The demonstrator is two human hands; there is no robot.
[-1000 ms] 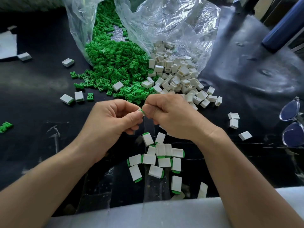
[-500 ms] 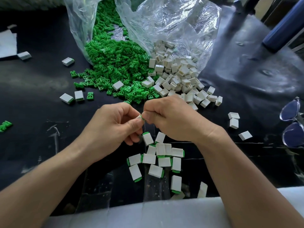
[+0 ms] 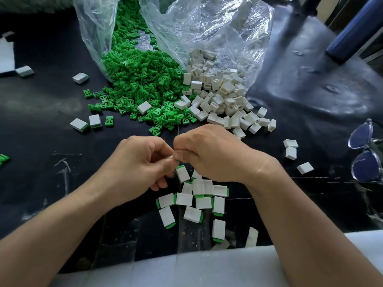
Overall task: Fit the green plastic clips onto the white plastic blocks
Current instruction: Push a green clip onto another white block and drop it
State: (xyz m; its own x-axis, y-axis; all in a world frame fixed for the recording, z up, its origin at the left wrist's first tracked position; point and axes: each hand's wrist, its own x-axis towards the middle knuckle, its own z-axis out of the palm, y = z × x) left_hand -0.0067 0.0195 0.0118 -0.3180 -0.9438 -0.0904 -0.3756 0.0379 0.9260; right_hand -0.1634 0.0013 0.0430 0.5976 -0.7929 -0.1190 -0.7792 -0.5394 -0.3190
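A black work surface fills the view, with a pale padded strip along its near edge. At the far edge, towards the middle, two crumpled clear plastic bags lie open towards the person. A large heap of small green plastic clips spills out of the left bag. Touching its right side, a smaller heap of hollow white plastic blocks spills out of the right bag.

Both bare forearms come in from the near edge and meet at the middle of the surface. The left hand and right hand have curled fingers, and their thumbs and fingertips are pressed together in a tight pinch on a small piece. It is almost wholly hidden, so I cannot tell whether it is a clip or a block.

Just below the hands, towards the near edge, lies a loose cluster of white blocks with green clips fitted. Clear-framed glasses rest at the right edge, and a dark blue cylinder lies at the far right corner. A few stray blocks lie between the glasses and the hands, and others lie on the left side.
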